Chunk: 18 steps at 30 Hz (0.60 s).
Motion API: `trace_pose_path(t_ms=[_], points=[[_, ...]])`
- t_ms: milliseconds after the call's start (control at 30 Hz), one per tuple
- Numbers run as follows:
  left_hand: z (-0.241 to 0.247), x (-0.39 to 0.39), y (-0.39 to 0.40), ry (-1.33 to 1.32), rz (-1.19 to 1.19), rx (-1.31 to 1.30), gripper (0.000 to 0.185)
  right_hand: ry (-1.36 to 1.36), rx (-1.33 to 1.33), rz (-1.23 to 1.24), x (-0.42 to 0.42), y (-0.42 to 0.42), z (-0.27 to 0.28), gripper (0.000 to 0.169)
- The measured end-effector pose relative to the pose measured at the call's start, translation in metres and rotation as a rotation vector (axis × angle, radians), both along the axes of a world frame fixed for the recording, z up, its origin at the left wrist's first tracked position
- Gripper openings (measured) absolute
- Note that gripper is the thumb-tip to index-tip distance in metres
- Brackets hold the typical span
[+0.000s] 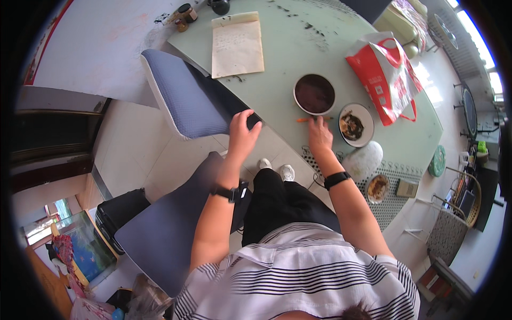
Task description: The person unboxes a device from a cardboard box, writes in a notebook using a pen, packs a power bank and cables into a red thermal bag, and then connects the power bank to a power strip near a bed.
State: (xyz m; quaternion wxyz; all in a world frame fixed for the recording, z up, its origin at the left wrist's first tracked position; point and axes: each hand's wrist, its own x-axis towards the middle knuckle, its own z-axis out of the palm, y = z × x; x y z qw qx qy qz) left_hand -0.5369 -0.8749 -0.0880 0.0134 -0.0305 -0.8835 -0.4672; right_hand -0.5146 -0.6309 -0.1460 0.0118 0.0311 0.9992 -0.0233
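Observation:
My left hand [244, 131] is in the air by the table corner, near the blue chair back, thumb and fingers apart and nothing in it. Over the glass-topped table [276, 92], my right hand [321, 138] has its fingertips at an orange pen [303, 119], just below a round bowl [315, 95] with a dark inside. Whether the fingers grip the pen or only touch it, I cannot tell. To the right of that hand stands a white enamel bowl [367, 134] with dark food-like bits in it. A pale speckled oval object [365, 159] lies below this bowl.
A red and white bag [382, 78] stands at the table's right. Writing-covered paper [237, 48] lies at the far left. Nearer me are a small dish [378, 188] and a small box [407, 188]. Chairs with a blue back [184, 94] and blue seat [160, 236] flank my left side.

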Motion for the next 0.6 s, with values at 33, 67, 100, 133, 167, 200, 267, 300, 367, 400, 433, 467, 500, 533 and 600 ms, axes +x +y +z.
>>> trace_pose_path(t_ms=[33, 67, 100, 133, 167, 200, 267, 300, 367, 400, 433, 467, 500, 533, 600], points=[[-0.009, -0.019, 0.001, 0.019, 0.026, -0.042, 0.038, -0.014, 0.027, -0.009, -0.006, 0.002, -0.004, 0.023], [-0.018, -0.039, 0.000, 0.038, 0.051, -0.085, 0.039, -0.028, 0.053, -0.017, -0.013, 0.004, -0.008, 0.021], [-0.026, -0.057, -0.001, 0.050, 0.073, -0.130, 0.039, -0.037, 0.070, -0.009, -0.019, 0.005, -0.005, 0.019], [-0.028, -0.076, -0.003, 0.019, 0.093, -0.179, 0.040, -0.059, 0.072, -0.021, -0.025, 0.008, -0.005, 0.019], [-0.030, -0.096, -0.006, -0.013, 0.113, -0.229, 0.040, -0.081, 0.073, -0.032, -0.030, 0.010, -0.006, 0.019], [-0.030, -0.114, -0.008, -0.047, 0.130, -0.275, 0.041, -0.132, 0.072, -0.051, -0.034, 0.012, -0.006, 0.017], [-0.030, -0.155, -0.017, -0.019, 0.175, -0.261, 0.041, -0.113, 0.060, -0.045, -0.039, 0.014, -0.010, 0.010], [-0.026, -0.173, -0.020, -0.001, 0.188, -0.251, 0.042, -0.113, -0.017, -0.075, -0.040, 0.003, -0.001, 0.009], [-0.017, -0.204, -0.026, 0.028, 0.268, -0.226, 0.042, -0.103, -0.163, -0.151, -0.045, -0.021, 0.038, 0.009], [-0.028, -0.217, -0.035, 0.059, 0.362, -0.234, 0.043, -0.059, -0.233, -0.146, -0.050, -0.037, 0.048, 0.010], [-0.037, -0.227, -0.043, 0.088, 0.453, -0.245, 0.044, -0.017, -0.304, -0.145, -0.057, -0.055, 0.056, 0.012], [-0.047, -0.231, -0.050, 0.024, 0.511, -0.266, 0.045, -0.085, -0.339, -0.123, -0.067, -0.068, 0.061, 0.009], [-0.059, -0.231, -0.055, 0.024, 0.560, -0.269, 0.045, -0.044, -0.517, -0.149, -0.080, -0.084, 0.069, 0.009], [-0.076, -0.230, -0.059, 0.028, 0.611, -0.273, 0.044, 0.000, -0.694, -0.176, -0.096, -0.101, 0.078, 0.009], [-0.098, -0.227, -0.064, 0.016, 0.672, -0.320, 0.043, 0.160, -1.012, -0.139, -0.130, -0.128, 0.074, 0.011]])
